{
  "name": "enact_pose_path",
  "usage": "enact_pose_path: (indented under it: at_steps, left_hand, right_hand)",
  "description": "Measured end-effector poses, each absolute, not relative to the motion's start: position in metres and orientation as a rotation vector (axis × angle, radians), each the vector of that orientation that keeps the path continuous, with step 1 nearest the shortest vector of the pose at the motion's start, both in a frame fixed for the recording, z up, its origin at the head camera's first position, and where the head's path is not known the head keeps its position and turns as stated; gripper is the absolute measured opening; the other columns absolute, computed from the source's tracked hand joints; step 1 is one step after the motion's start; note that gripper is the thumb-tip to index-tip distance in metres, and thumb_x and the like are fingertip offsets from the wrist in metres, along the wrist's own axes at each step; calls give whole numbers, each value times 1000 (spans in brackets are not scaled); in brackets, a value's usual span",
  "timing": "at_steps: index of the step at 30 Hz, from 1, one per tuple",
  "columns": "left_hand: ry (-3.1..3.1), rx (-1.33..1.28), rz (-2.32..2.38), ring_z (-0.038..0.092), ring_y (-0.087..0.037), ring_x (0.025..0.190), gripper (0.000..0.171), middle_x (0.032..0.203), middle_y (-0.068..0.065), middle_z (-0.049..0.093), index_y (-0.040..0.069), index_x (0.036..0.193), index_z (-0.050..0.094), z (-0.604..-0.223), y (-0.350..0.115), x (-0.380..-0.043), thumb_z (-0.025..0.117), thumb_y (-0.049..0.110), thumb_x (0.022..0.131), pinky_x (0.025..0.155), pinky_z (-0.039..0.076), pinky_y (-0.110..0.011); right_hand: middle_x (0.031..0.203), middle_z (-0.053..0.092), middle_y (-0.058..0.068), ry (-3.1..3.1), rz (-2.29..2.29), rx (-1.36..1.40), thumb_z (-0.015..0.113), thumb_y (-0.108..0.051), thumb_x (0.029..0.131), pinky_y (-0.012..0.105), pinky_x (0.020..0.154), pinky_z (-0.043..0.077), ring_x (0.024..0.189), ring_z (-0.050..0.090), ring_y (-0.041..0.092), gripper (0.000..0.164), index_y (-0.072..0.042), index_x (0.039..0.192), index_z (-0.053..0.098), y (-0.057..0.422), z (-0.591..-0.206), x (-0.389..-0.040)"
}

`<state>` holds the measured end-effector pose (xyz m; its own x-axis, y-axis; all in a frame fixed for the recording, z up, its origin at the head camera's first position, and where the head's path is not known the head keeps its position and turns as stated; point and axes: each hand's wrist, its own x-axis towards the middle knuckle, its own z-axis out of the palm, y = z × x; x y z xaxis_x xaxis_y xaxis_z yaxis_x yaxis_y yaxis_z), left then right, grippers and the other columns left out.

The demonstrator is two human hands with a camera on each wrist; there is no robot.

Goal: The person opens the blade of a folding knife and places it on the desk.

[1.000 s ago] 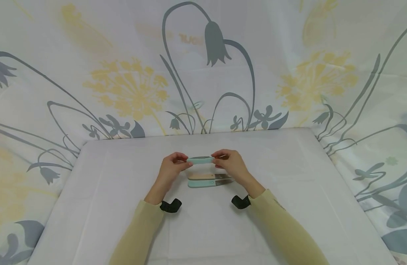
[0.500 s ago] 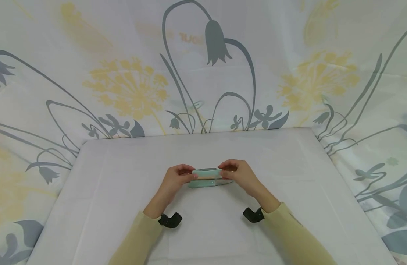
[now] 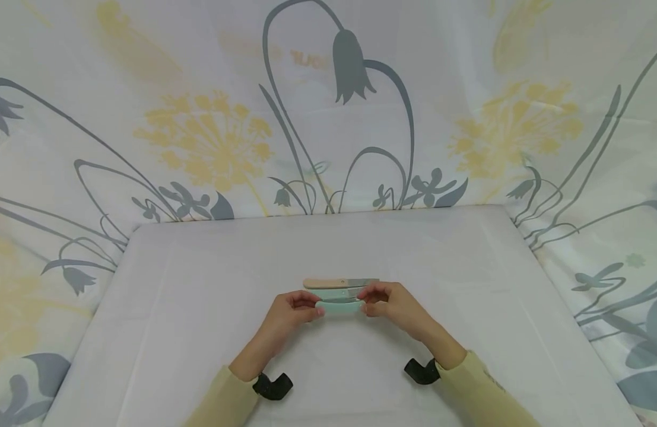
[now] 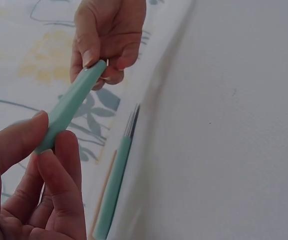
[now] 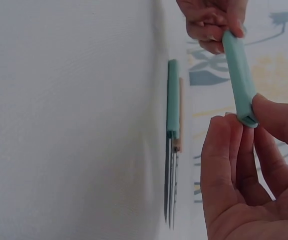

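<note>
A mint-green folding knife [image 3: 340, 307], its blade folded along the handle, is held level above the table between both hands. My left hand [image 3: 289, 314] pinches one end between thumb and fingers; my right hand [image 3: 400, 308] pinches the other end the same way. In the left wrist view the knife's handle [image 4: 70, 107] runs from one hand to the other. Just beyond, a second mint-green knife [image 3: 328, 293] lies with its blade out to the right, partly hidden by the held one. Alongside it on the far side is a beige-handled knife [image 3: 325, 283], blade also out.
A white-covered table [image 3: 210, 261] spreads beneath the hands. Floral-patterned fabric [image 3: 360, 130] rises at its back edge and both sides. Black wrist mounts [image 3: 273, 386] jut inward from the sleeve cuffs.
Both hands have brought the held knife toward the body, from beyond the two lying knives, over them, to their near side. Both grips stay on its ends.
</note>
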<state>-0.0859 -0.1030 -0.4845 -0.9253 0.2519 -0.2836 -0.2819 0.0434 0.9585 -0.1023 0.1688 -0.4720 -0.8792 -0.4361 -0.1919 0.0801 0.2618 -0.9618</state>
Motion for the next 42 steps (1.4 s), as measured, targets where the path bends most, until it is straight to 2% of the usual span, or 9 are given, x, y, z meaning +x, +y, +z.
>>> enact_pose_path:
  at_steps: [7, 13, 22, 31, 42]
  left_hand:
    - [1975, -28, 1903, 66, -12, 80, 29, 90, -6, 70, -6, 106, 69, -488, -99, -76, 80, 8, 83, 72, 52, -25]
    - [1993, 12, 1897, 67, -13, 79, 26, 89, -6, 72, -5, 102, 71, -488, -94, -70, 80, 8, 82, 71, 52, -25]
    - [1957, 50, 1919, 67, -14, 79, 27, 90, -6, 72, -7, 104, 70, -485, -90, -66, 79, 6, 82, 70, 51, -25]
    - [1969, 46, 1911, 66, -13, 78, 26, 90, -6, 72, -6, 104, 71, -483, -90, -65, 79, 6, 82, 68, 50, -25]
    - [1987, 34, 1892, 64, -12, 74, 27, 87, -5, 71, -6, 103, 71, -484, -89, -65, 80, 7, 82, 66, 49, -25]
  right_hand:
    - [102, 66, 7, 2169, -1586, -378, 72, -17, 91, 31, 77, 54, 94, 60, 24, 25, -3, 112, 71, 166, -474, -95]
    - [109, 70, -1, 2218, -1538, -475, 71, -27, 93, 32, 84, 49, 102, 62, 20, 24, -11, 110, 76, 154, -475, -92]
    - [93, 71, -4, 2256, -1552, -478, 73, -25, 92, 33, 80, 49, 94, 61, 19, 12, -14, 95, 78, 139, -472, -88]
    - [89, 65, -4, 2364, -1535, -427, 69, -23, 95, 27, 68, 49, 84, 56, 14, 13, -11, 91, 72, 131, -474, -81]
    - [86, 64, -6, 2429, -1576, -438, 68, -15, 96, 29, 81, 47, 86, 57, 14, 6, -10, 92, 69, 127, -477, -78]
